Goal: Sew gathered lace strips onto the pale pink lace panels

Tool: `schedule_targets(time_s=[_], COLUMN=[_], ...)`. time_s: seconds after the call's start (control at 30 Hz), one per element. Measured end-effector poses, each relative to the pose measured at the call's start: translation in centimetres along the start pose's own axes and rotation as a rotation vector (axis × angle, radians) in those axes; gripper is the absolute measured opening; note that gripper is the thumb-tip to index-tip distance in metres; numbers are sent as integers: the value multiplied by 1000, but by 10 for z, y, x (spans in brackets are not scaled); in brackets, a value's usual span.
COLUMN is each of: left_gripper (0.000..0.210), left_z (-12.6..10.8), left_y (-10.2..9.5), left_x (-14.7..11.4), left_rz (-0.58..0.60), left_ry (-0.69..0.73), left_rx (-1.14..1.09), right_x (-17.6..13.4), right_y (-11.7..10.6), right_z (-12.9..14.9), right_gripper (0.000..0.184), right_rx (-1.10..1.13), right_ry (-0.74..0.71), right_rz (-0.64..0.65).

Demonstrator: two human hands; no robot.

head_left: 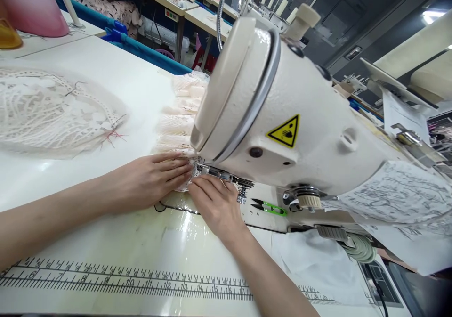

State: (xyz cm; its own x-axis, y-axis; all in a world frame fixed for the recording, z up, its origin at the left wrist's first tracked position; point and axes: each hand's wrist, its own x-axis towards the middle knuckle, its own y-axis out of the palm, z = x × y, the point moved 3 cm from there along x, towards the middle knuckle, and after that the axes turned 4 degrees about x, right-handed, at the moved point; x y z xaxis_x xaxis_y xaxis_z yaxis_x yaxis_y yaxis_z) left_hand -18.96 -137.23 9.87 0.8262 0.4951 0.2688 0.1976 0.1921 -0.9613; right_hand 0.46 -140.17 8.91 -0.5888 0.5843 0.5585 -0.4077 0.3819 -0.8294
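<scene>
A strip of pale lace fabric [182, 185] lies under the head of a white sewing machine [247, 95], in the needle area. My left hand [160, 175] rests flat on this lace, its fingers stretched out side by side towards the presser foot. Close to the needle, my right hand [215, 199] has bent fingers closed on the lace's near edge; its fingertips are partly hidden. Behind my left hand, ruffled cream lace [180, 114] runs back along the table. Green-handled thread snips [269, 207] lie on the machine bed, right of my right hand.
A lace piece with red threads [56, 114] lies on the left of the white table [130, 86]. A ruler strip [130, 281] runs along the front edge. White cloth [318, 260] lies at the right, below patterned fabric [399, 192]. Other sewing stations stand behind.
</scene>
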Motion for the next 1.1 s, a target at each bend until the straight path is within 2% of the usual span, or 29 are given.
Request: schedule_targets(time_s=[0.17, 0.3, 0.43, 0.6, 0.8, 0.97, 1.1], left_gripper=[45, 47, 46, 45, 45, 46, 48], left_z=[-3, -6, -10, -8, -3, -7, -10], left_y=[0, 2, 11, 21, 16, 26, 27], left_x=[-1, -1, -2, -6, -4, -4, -3], left_rz=[-63, -97, -71, -116, -62, -67, -46], left_ry=[17, -15, -28, -84, -7, -115, -131], left_rx=[46, 19, 25, 24, -13, 24, 61], right_x=[3, 1, -1, 1, 2, 2, 1], right_y=[-1, -2, -4, -6, -5, -4, -4], right_z=[-2, -2, -3, -2, 1, 0, 2], right_gripper=[18, 19, 17, 21, 18, 21, 17], right_rx=[77, 25, 30, 60, 54, 41, 28], right_ry=[32, -44, -126, -112, -116, -108, -82], right_rz=[-37, -47, -100, -158, -162, -152, -159])
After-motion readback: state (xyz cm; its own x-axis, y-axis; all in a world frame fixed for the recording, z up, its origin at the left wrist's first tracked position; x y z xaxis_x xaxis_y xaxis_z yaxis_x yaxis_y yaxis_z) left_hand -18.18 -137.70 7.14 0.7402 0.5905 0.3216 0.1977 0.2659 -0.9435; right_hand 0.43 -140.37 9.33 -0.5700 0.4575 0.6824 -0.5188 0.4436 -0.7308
